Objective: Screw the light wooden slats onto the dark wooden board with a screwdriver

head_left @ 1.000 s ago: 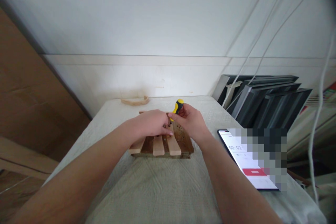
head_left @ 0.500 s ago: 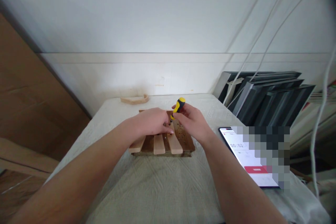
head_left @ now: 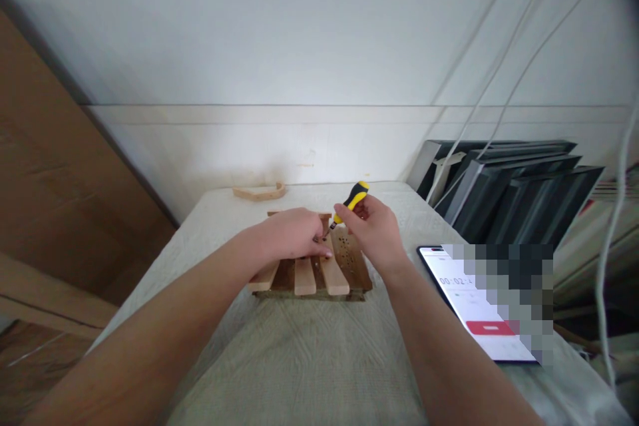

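A yellow-and-black screwdriver (head_left: 356, 196) is in my right hand (head_left: 377, 231), its fingers closed around the handle. The tool leans up to the right, and its tip points down at the holes of a pale wooden slat (head_left: 333, 277). My left hand (head_left: 298, 233) is closed on this slat, thumb lying on top and fingertips beside the screwdriver tip. Under the slats is a brown wooden board (head_left: 355, 266) with many small holes. Two more slats lie to the left, partly covered by my left hand. Whether a screw sits under the tip is too small to tell.
A curved pale wooden piece (head_left: 259, 193) lies at the back of the cloth-covered table (head_left: 299, 359). On the right rests a phone (head_left: 469, 299) showing a timer. Dark panels (head_left: 514, 193) lean beyond the table's right edge, with white cables hanging in front.
The screwdriver has tilted further to the right, its handle moving right with my right hand. My left hand stays on the slat. The whole view has shifted slightly.
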Demonstrator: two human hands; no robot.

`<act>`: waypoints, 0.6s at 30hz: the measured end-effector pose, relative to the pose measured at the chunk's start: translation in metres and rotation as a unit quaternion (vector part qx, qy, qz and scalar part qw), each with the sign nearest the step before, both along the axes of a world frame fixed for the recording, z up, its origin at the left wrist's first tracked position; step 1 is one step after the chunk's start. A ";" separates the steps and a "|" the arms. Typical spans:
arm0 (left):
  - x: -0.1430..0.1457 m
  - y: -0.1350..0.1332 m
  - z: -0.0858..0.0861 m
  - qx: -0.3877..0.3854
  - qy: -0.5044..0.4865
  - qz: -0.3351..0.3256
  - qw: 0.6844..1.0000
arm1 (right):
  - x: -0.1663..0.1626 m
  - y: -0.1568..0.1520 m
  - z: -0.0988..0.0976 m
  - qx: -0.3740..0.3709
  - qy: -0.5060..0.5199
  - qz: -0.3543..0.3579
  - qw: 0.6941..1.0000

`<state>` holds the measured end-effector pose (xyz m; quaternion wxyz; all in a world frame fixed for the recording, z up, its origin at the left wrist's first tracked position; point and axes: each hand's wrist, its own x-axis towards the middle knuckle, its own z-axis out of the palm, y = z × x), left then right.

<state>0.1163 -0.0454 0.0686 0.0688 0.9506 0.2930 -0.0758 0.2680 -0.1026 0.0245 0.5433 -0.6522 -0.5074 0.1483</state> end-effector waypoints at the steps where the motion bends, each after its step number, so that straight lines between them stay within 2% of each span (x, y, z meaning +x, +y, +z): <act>1: 0.000 0.000 0.000 0.003 -0.001 0.002 1.000 | 0.002 0.000 0.000 0.014 0.025 -0.013 1.000; 5: -0.003 -0.002 0.006 -0.006 0.007 -0.005 1.000 | 0.006 0.001 -0.003 0.057 0.089 -0.044 0.993; 10: -0.010 -0.006 0.021 -0.066 -0.039 -0.008 0.997 | 0.000 0.000 -0.005 0.019 0.052 -0.025 0.998; 15: -0.017 -0.016 0.041 -0.125 -0.086 0.014 0.988 | 0.001 0.002 -0.005 0.039 0.149 -0.022 0.988; 18: -0.019 -0.018 0.046 -0.180 -0.059 0.024 0.982 | 0.003 0.004 -0.005 0.044 0.167 -0.032 0.984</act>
